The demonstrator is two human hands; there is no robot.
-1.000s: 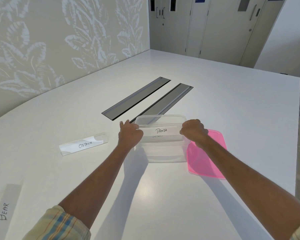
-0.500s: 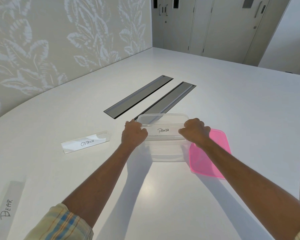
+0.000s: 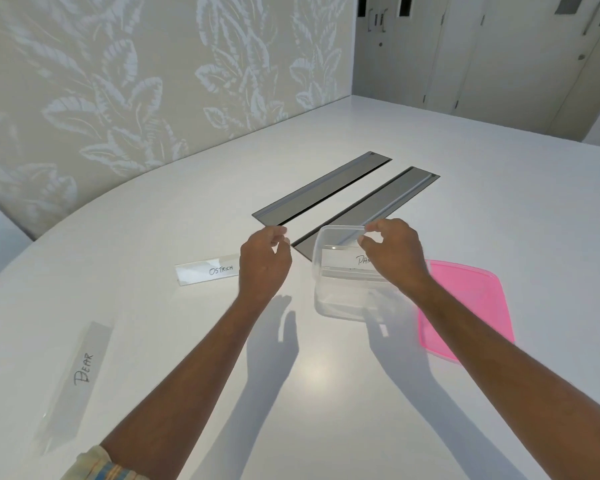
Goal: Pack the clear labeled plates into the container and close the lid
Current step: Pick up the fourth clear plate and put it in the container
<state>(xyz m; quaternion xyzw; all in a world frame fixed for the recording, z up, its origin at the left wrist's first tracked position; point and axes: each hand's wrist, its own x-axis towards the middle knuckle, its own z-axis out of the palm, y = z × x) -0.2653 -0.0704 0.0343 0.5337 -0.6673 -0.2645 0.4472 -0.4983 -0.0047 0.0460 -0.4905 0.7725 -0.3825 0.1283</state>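
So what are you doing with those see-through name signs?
A person is packing clear name plates into a clear container. One plate, whose label starts "PAN", already sits inside. Both hands hover empty: the left hand beside the container, the right hand over it. The OSTRICH plate and BEAR plate lie on the table, not yet packed. The pink lid lies on the container's right, not yet on.

Bare table [image 3: 326, 393] lies open beneath both forearms; only the container [image 3: 340, 303] stands between the hands.
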